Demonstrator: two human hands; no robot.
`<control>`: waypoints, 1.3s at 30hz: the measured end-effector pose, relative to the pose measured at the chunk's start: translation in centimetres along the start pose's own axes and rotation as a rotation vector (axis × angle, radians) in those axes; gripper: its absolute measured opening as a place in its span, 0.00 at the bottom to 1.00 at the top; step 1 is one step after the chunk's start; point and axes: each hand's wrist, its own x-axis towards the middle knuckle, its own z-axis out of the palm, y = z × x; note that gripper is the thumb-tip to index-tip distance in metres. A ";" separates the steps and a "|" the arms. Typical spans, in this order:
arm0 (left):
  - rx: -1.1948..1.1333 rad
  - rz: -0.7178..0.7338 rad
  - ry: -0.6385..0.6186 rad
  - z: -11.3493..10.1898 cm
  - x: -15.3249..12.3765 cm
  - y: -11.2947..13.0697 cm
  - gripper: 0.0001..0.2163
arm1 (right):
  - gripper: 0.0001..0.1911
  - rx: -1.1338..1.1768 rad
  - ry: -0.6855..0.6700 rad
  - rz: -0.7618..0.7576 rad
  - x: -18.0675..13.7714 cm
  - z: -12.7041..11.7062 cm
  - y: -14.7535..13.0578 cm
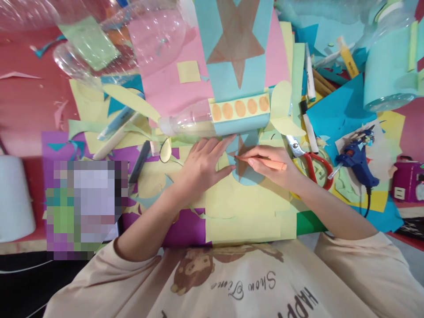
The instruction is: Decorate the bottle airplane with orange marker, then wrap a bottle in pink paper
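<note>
My left hand (202, 164) lies flat with fingers spread on a light blue paper piece (251, 175), its fingertips near a plastic bottle (195, 119). My right hand (273, 164) grips an orange colouring pen (265, 162), whose tip touches a partly visible brown-orange star (243, 167) on that paper. The bottle lies on its side above both hands. It is wrapped in blue paper with a yellow strip of orange circles (240, 107), and pale yellow paper shapes (281, 108) stick out by its base. A larger blue sheet with a brown star (240, 35) extends behind it.
Red-handled scissors (311, 163) and a blue glue gun (359, 157) lie at the right. A blue-wrapped bottle (386, 66) stands behind them. Markers (309, 75) and paper scraps surround the work. Clear plastic bottles (155, 35) lie back left; a white roll (15, 198) is far left.
</note>
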 end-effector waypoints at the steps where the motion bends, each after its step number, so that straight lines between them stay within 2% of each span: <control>1: 0.002 -0.001 0.004 0.0 0.0 0.0 0.25 | 0.14 -0.004 -0.003 -0.001 0.0 0.0 0.0; 12: -0.011 -0.026 -0.016 0.0 0.1 0.0 0.26 | 0.12 0.014 0.014 0.007 0.2 0.0 -0.2; 19: -0.043 -0.054 -0.036 0.1 0.0 -0.1 0.26 | 0.10 0.092 0.106 0.034 0.1 0.4 -0.3; 25: -0.050 -0.055 -0.031 0.1 0.0 0.0 0.25 | 0.11 0.102 0.063 0.047 0.1 0.2 -0.2; 31: -0.021 -0.045 -0.032 0.1 0.0 0.0 0.25 | 0.12 -0.003 0.020 0.021 0.0 -0.1 -0.1; 39: -0.010 -0.027 -0.021 0.1 0.0 -0.1 0.26 | 0.10 0.072 0.104 0.030 0.1 0.4 -0.2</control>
